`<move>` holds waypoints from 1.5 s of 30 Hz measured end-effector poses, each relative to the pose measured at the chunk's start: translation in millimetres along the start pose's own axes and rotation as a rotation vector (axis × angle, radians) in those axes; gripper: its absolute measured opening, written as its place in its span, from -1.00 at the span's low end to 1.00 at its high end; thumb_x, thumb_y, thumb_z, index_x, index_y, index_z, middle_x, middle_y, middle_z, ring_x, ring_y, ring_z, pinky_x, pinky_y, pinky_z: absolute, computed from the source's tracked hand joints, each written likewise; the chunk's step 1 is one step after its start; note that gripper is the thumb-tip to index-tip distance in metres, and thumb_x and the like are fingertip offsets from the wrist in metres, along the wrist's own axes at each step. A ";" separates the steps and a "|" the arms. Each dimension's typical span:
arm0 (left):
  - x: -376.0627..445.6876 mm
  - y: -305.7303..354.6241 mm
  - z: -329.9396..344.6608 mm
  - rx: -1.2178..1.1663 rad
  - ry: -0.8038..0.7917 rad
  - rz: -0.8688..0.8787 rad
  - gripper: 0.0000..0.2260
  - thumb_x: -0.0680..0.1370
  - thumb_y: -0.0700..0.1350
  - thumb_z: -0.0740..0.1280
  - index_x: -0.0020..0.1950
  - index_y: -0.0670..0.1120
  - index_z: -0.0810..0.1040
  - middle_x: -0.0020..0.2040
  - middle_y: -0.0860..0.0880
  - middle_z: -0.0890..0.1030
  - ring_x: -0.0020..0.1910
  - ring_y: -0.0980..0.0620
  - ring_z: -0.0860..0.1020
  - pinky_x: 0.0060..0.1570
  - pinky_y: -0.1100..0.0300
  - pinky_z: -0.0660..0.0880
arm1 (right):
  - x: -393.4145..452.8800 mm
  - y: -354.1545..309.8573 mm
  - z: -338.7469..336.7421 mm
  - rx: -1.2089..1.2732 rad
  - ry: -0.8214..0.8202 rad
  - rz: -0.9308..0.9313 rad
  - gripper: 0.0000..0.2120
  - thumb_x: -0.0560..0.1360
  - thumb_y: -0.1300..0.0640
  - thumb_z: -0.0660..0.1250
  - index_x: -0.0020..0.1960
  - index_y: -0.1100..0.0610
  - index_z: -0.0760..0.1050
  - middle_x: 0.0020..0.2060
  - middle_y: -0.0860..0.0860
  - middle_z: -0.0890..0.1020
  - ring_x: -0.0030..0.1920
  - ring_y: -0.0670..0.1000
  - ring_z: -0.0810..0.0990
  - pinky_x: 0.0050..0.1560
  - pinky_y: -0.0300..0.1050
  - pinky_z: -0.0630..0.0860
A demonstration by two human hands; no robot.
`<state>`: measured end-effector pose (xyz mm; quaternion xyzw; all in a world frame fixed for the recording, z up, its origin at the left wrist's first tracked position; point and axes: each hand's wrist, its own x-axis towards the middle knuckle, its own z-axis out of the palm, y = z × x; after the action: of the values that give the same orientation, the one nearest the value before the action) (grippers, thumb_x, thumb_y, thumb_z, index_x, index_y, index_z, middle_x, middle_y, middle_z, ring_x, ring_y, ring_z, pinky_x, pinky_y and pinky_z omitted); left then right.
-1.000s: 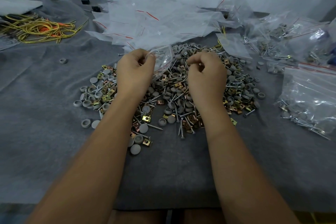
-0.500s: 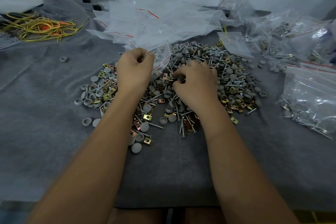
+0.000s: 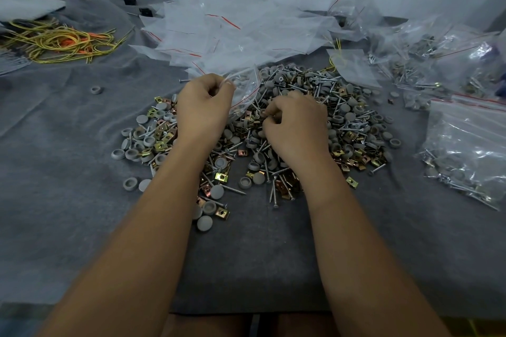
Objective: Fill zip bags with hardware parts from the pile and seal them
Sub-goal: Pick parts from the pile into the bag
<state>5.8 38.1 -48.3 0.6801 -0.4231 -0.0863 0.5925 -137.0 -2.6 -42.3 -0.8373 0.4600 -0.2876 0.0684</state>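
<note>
Clear zip bag pinched between hands, above pile.

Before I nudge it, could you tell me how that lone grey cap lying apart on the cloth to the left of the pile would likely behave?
The lone grey cap is small and looks plastic, so probably very light. It lies flat like a ring on the grey cloth, so a push should slide it rather than roll it. The felt-like cloth may drag on it.

A tangle of yellow and orange wire is seen far left on the grey felt cloth.
</note>
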 end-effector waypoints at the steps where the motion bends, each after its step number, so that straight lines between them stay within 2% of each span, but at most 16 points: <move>1: 0.1 0.2 -0.2 0.003 -0.001 -0.002 -0.75 0.57 -0.09 0.27 -0.12 -0.25 0.59 -0.47 0.06 0.32 -0.52 0.16 0.23 -0.50 0.29 0.21 | 0.0 -0.6 -0.6 0.048 0.042 0.004 -0.90 0.49 0.12 0.33 -0.06 0.02 0.61 -0.16 -0.09 0.55 0.02 0.04 0.53 0.18 0.03 0.39; 4: -0.9 0.7 -0.4 0.004 -0.003 -0.005 -0.76 0.57 -0.09 0.27 -0.12 -0.24 0.59 -0.48 0.07 0.32 -0.51 0.16 0.24 -0.45 0.25 0.24 | 0.8 -1.4 -2.7 0.244 0.195 0.060 -0.92 0.50 0.21 0.34 -0.09 0.09 0.62 -0.21 -0.04 0.63 -0.14 0.01 0.59 0.01 0.06 0.54; 6: -1.3 0.8 -0.3 0.001 -0.005 -0.011 -0.76 0.57 -0.09 0.27 -0.12 -0.25 0.59 -0.47 0.07 0.32 -0.50 0.16 0.24 -0.45 0.25 0.24 | 1.5 -1.5 -5.0 0.384 0.278 0.116 -0.90 0.49 0.24 0.36 -0.13 0.06 0.59 -0.24 -0.09 0.61 -0.19 -0.12 0.57 -0.11 -0.16 0.55; 8: -1.6 1.1 -0.4 -0.003 -0.015 -0.017 -0.75 0.57 -0.07 0.28 -0.12 -0.24 0.58 -0.48 0.09 0.31 -0.51 0.16 0.24 -0.45 0.25 0.23 | 1.2 -2.4 -8.0 0.537 0.339 0.157 -0.82 0.47 0.26 0.40 -0.17 -0.01 0.55 -0.29 -0.20 0.57 -0.24 -0.26 0.54 -0.22 -0.43 0.44; 10: -2.0 2.1 -1.1 -0.016 -0.039 -0.015 -0.78 0.58 -0.06 0.29 -0.16 -0.17 0.59 -0.49 0.11 0.32 -0.51 0.18 0.25 -0.46 0.27 0.24 | 0.4 -4.5 -10.4 0.639 0.361 0.154 -0.83 0.45 0.27 0.42 -0.16 0.00 0.59 -0.31 -0.23 0.57 -0.25 -0.33 0.54 -0.23 -0.50 0.42; 13: -3.9 4.3 -1.6 -0.014 -0.091 0.008 -0.81 0.59 -0.07 0.31 -0.18 -0.09 0.60 -0.48 0.12 0.33 -0.50 0.19 0.26 -0.46 0.29 0.26 | -2.0 -8.4 -11.5 0.684 0.354 0.090 -0.82 0.43 0.32 0.39 -0.11 0.06 0.64 -0.27 -0.23 0.59 -0.22 -0.31 0.56 -0.19 -0.49 0.43; 16: -6.2 7.0 -1.2 -0.024 -0.124 0.025 -0.82 0.59 -0.10 0.31 -0.12 -0.17 0.62 -0.43 0.06 0.35 -0.49 0.20 0.26 -0.46 0.32 0.24 | -3.2 -8.8 -9.1 0.679 0.304 0.036 -0.81 0.44 0.33 0.36 -0.07 0.10 0.66 -0.22 -0.14 0.64 -0.18 -0.24 0.59 -0.16 -0.45 0.46; 20: -9.1 11.2 -1.8 -0.075 -0.173 0.050 -0.82 0.59 -0.16 0.31 -0.09 -0.22 0.64 -0.50 0.14 0.31 -0.53 0.21 0.24 -0.49 0.36 0.20 | -4.1 -7.7 -4.4 0.558 0.270 -0.068 -0.82 0.45 0.33 0.36 -0.05 0.13 0.67 -0.16 -0.04 0.67 -0.18 -0.17 0.59 -0.13 -0.39 0.51; 22: -10.7 13.0 -1.8 -0.077 -0.195 0.068 -0.82 0.59 -0.16 0.30 -0.08 -0.23 0.64 -0.46 0.09 0.33 -0.50 0.21 0.24 -0.46 0.32 0.22 | -4.8 -7.2 -1.4 0.473 0.264 -0.119 -0.83 0.44 0.32 0.37 -0.05 0.14 0.68 -0.16 -0.04 0.67 -0.20 -0.13 0.58 -0.14 -0.27 0.54; 25: -11.4 15.1 -2.5 -0.111 -0.204 0.077 -0.84 0.59 -0.16 0.31 -0.09 -0.19 0.65 -0.42 0.00 0.36 -0.44 0.14 0.29 -0.41 0.26 0.24 | -4.5 -6.1 1.7 0.362 0.225 -0.132 -0.83 0.45 0.29 0.37 -0.02 0.13 0.68 -0.12 0.00 0.70 -0.12 -0.01 0.63 -0.07 -0.02 0.58; 27: -11.6 15.9 -3.3 -0.136 -0.219 0.088 -0.85 0.58 -0.15 0.32 -0.09 -0.14 0.66 -0.37 -0.10 0.42 -0.37 0.05 0.35 -0.36 0.22 0.27 | -4.3 -5.7 2.4 0.341 0.205 -0.126 -0.82 0.46 0.27 0.37 0.00 0.11 0.68 -0.11 0.00 0.71 -0.10 0.03 0.65 -0.08 0.02 0.59; 32: -13.0 17.3 -4.2 -0.155 -0.253 0.140 -0.86 0.58 -0.17 0.31 -0.06 -0.09 0.67 -0.36 -0.13 0.49 -0.37 0.06 0.36 -0.37 0.21 0.27 | -5.1 -6.8 3.1 0.338 0.195 -0.087 -0.83 0.50 0.18 0.40 0.07 0.04 0.64 -0.12 -0.02 0.72 -0.11 0.04 0.67 -0.13 0.03 0.60; 39: -14.7 19.1 -4.1 -0.186 -0.278 0.167 -0.85 0.57 -0.20 0.30 -0.07 -0.13 0.68 -0.40 0.10 0.53 -0.40 0.15 0.40 -0.36 0.26 0.33 | -7.2 -9.8 -0.1 0.308 0.183 -0.073 -0.85 0.51 0.12 0.39 0.06 0.01 0.67 -0.15 -0.01 0.72 -0.11 0.07 0.66 -0.15 0.00 0.57; 42: -14.2 18.9 -4.1 -0.180 -0.270 0.169 -0.85 0.57 -0.21 0.30 -0.06 -0.16 0.68 -0.36 0.06 0.55 -0.37 0.17 0.42 -0.33 0.26 0.36 | -7.4 -10.7 -0.9 0.251 0.168 -0.092 -0.83 0.54 0.07 0.36 0.08 -0.05 0.67 -0.14 -0.03 0.71 -0.14 0.05 0.64 -0.21 -0.10 0.53; 45: -13.2 18.0 -2.2 -0.166 -0.235 0.140 -0.84 0.59 -0.20 0.30 -0.09 -0.11 0.67 -0.40 0.05 0.50 -0.42 0.15 0.38 -0.39 0.26 0.33 | -7.4 -10.0 0.7 0.237 0.169 -0.126 -0.81 0.57 0.06 0.32 0.13 -0.04 0.65 -0.12 -0.02 0.71 -0.15 0.04 0.63 -0.24 -0.12 0.50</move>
<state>-9.6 49.8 -36.9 0.5828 -0.5274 -0.1584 0.5975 -132.3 8.9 -42.2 -0.8234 0.3735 -0.4129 0.1096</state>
